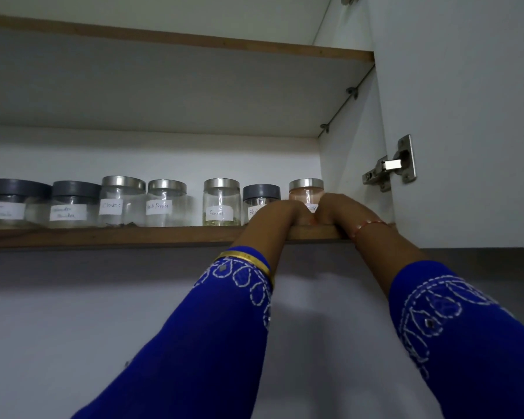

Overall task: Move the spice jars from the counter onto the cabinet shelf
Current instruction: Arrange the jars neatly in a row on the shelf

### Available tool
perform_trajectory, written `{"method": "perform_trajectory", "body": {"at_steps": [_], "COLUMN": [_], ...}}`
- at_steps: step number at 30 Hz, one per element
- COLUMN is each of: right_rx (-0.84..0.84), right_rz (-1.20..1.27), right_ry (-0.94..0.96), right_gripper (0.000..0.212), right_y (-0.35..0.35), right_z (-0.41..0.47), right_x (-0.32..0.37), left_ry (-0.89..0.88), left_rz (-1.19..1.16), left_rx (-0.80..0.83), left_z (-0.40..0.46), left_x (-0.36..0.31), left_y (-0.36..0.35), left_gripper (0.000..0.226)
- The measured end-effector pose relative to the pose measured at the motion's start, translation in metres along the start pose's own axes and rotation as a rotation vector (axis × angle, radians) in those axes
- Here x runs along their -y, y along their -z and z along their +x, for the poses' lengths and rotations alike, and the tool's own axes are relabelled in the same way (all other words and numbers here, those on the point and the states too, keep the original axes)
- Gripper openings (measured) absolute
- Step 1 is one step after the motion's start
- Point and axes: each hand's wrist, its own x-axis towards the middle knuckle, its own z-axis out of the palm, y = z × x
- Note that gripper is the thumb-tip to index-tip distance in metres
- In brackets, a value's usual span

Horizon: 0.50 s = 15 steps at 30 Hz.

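**Both hands on the last jar at the shelf's right end**

Everything is placed from the orange-powder jar (pixel 305 192), which stands on the cabinet shelf (pixel 109 235) at the far right of the row, close to the cabinet's side wall. Farthest left of it stand two grey-lidded jars (pixel 73 204) with blurred labels. Nearer come the steel-lidded Cloves jar (pixel 122 201), the Black Pepper jar (pixel 167 203) touching it, then, after a gap, the Fennel jar (pixel 221 201). Just left of the orange jar sits a grey-lidded jar (pixel 260 199), partly hidden by the left hand (pixel 280 211). That hand and the right hand (pixel 342 210) flank the orange jar's lower half, fingers curled against it. A door hinge (pixel 390 166) is mounted to its right.
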Motion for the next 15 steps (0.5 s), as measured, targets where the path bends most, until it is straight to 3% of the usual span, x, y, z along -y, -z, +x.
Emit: {"method": "perform_trajectory", "body": {"at_steps": [4, 9, 15], "right_rx": [-0.115, -0.106, -0.132], "right_rz": [0.029, 0.058, -0.111], "right_ry": [0.024, 0.01, 0.081], "right_gripper": [0.035, 0.03, 0.043], "right_y": [0.005, 0.01, 0.008], "right_z": [-0.017, -0.048, -0.093], "right_x": [0.0, -0.004, -0.007], "left_ry": [-0.002, -0.028, -0.179], "left_rz": [0.121, 0.075, 0.404], "left_rx": [-0.137, -0.143, -0.312], "left_z": [-0.017, -0.051, -0.097], "left_x": [0.0, 0.008, 0.029], "left_y": [0.0, 0.005, -0.007], "left_gripper": [0.038, 0.038, 0.039]}}
